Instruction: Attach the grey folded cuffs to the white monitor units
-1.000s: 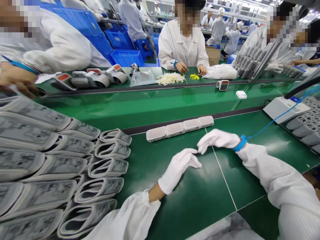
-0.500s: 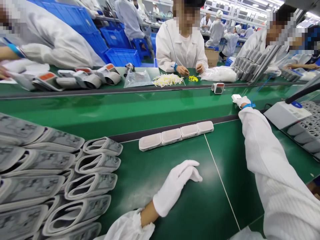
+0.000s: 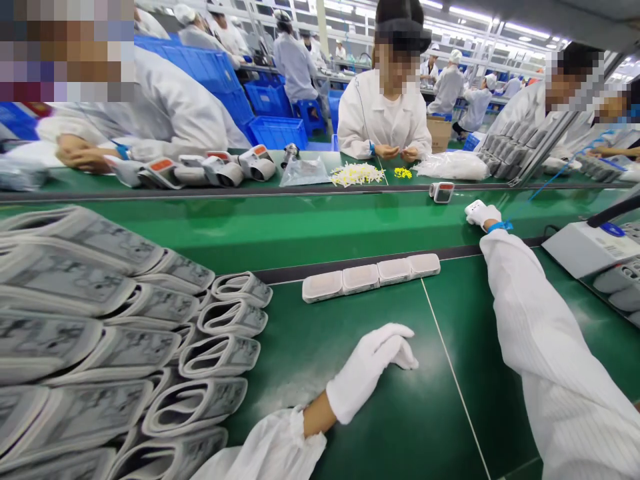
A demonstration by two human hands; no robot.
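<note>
My right hand (image 3: 486,215), in a white glove with a blue wrist strap, reaches far out over the green conveyor belt (image 3: 240,230). It grips a small white plastic device (image 3: 474,207) with dark marks on its face; the glove covers part of it. My left hand (image 3: 373,370), also gloved, holds nothing above the green worktop (image 3: 360,440), its fingers slightly bent and apart. Beyond it, a row of several white rounded cases (image 3: 361,279) lies along the worktop's far edge. A wrist blood pressure monitor (image 3: 443,193) stands on the belt, left of my right hand.
Stacked rolled grey cuffs (image 3: 220,357) fill the left side. A white box-shaped machine (image 3: 590,237) stands at the right. Across the belt, a co-worker (image 3: 385,120) handles small parts beside white pieces (image 3: 357,174) and yellow pieces (image 3: 403,173). More monitors (image 3: 215,167) lie far left.
The view has swung left, so the scene sits further right. My right hand still grips the device, and my left hand keeps its pose. The left co-worker's hands have come into view.
</note>
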